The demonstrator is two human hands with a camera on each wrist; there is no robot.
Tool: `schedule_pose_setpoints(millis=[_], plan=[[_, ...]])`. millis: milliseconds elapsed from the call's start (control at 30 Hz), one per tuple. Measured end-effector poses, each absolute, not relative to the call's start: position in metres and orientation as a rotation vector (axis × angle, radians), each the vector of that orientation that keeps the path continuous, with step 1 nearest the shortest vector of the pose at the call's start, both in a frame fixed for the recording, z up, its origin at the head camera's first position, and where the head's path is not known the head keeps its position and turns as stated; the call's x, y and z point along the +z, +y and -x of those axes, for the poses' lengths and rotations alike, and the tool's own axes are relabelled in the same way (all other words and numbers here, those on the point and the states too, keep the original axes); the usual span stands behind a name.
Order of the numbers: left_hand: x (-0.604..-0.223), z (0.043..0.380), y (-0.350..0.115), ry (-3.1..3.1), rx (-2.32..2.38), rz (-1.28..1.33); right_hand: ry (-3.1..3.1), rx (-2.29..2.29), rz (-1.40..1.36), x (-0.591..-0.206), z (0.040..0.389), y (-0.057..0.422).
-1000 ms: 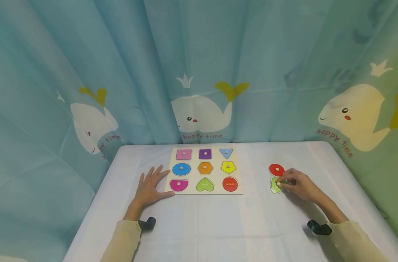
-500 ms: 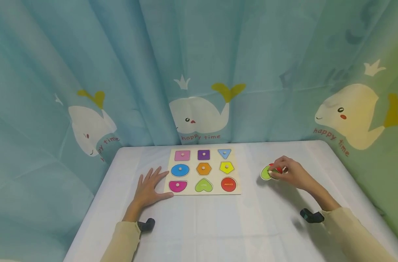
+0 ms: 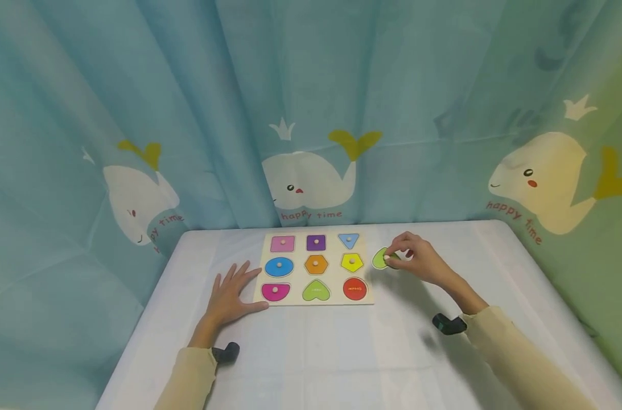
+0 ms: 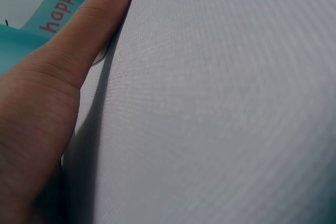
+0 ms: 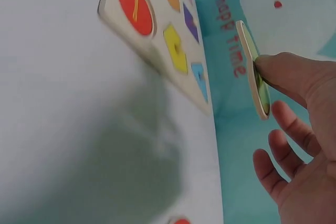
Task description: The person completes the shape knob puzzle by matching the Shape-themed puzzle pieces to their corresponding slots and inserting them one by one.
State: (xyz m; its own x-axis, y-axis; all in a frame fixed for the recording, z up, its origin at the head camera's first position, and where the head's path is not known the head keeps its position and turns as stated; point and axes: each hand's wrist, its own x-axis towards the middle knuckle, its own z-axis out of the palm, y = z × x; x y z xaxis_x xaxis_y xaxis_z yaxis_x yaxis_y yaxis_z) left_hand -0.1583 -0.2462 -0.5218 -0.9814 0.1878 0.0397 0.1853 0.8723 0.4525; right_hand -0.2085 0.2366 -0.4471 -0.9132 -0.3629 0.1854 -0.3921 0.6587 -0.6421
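Note:
A wooden peg puzzle board (image 3: 335, 276) lies on the table, with knobbed shape pieces in most of its places. Its green heart recess (image 3: 316, 290) and red circle recess (image 3: 354, 289) show printed surfaces without knobs. My left hand (image 3: 231, 297) lies spread at the board's left edge, thumb at the near corner. To the right of the board, my right hand (image 3: 418, 261) pinches a green heart-shaped puzzle piece (image 3: 379, 259) by its knob. In the right wrist view this heart piece (image 5: 257, 77) is held above the table, its edge toward the camera.
A red puzzle piece (image 5: 181, 221) lies on the table, mostly hidden behind my right hand in the head view. The white tablecloth (image 3: 341, 359) stretches toward me. A blue-green curtain (image 3: 311, 85) with whales hangs right behind the table.
My right hand has lifted the green heart piece from beside the red piece and carried it left, close to the board's right edge. My left hand stays in place.

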Motion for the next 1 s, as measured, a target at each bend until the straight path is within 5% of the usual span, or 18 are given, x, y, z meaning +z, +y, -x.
schedule_pose_setpoints(millis=[1000], plan=[[-0.522, 0.158, -0.249, 3.035, 0.739, -0.309, -2.799, 1.384, -0.793, -0.471, 0.215, 0.118]])
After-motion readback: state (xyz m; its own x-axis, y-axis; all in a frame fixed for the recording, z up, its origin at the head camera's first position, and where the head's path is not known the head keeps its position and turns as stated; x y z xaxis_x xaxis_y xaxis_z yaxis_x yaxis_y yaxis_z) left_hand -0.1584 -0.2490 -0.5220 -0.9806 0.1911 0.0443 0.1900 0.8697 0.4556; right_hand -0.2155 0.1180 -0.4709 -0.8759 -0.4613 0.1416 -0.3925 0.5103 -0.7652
